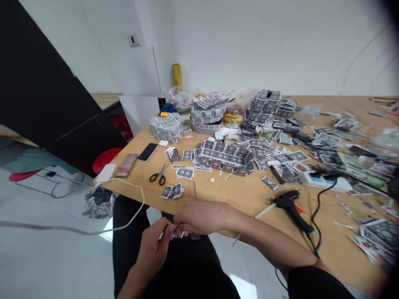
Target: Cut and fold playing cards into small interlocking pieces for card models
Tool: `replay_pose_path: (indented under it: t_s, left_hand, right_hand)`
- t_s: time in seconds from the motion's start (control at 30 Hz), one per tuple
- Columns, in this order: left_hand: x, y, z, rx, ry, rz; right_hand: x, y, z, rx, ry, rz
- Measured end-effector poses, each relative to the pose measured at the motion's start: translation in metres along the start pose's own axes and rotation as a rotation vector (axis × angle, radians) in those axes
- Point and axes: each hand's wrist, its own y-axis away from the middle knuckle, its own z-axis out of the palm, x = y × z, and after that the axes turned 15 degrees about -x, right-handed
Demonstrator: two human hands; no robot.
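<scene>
Low over my lap, just off the table's front edge, my left hand and my right hand meet with fingers closed on small pieces of patterned playing card. The fingers cover most of the pieces. Cut card pieces lie on the table beyond my hands, with black-handled scissors to their left. A box made of folded cards stands farther back. A black glue gun with a long white glue stick lies to the right of my right hand.
A phone, a white power bank and its cable are at the left. Woven card baskets stand at the back. A white power strip and scattered cards cover the right side. A red stool stands beyond the left edge.
</scene>
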Motion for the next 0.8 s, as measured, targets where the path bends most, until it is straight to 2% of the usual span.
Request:
replay_pose_path:
  t_s: [0.1, 0.27, 0.4, 0.57, 0.7, 0.8]
  left_hand:
    - [-0.001, 0.001, -0.005, 0.004, 0.012, 0.011]
    - [0.0, -0.012, -0.009, 0.051, 0.099, 0.045]
    - [0.008, -0.034, -0.008, 0.045, 0.168, 0.007]
    - [0.011, -0.055, 0.0, 0.076, 0.233, -0.009]
    - [0.009, -0.067, 0.001, 0.041, 0.257, 0.066]
    - [0.01, -0.08, -0.006, -0.005, 0.214, 0.15]
  right_hand:
    - [-0.002, 0.001, -0.005, -0.093, -0.127, -0.04]
    - [-0.003, 0.009, -0.014, -0.055, -0.311, -0.173]
    - [0.0, 0.014, -0.021, 0.051, -0.251, -0.164]
    - [0.004, 0.023, -0.027, 0.107, -0.152, -0.116]
    - [0.005, 0.032, -0.031, 0.167, -0.107, -0.107]
    - [0.006, 0.041, -0.036, 0.237, -0.103, -0.107]
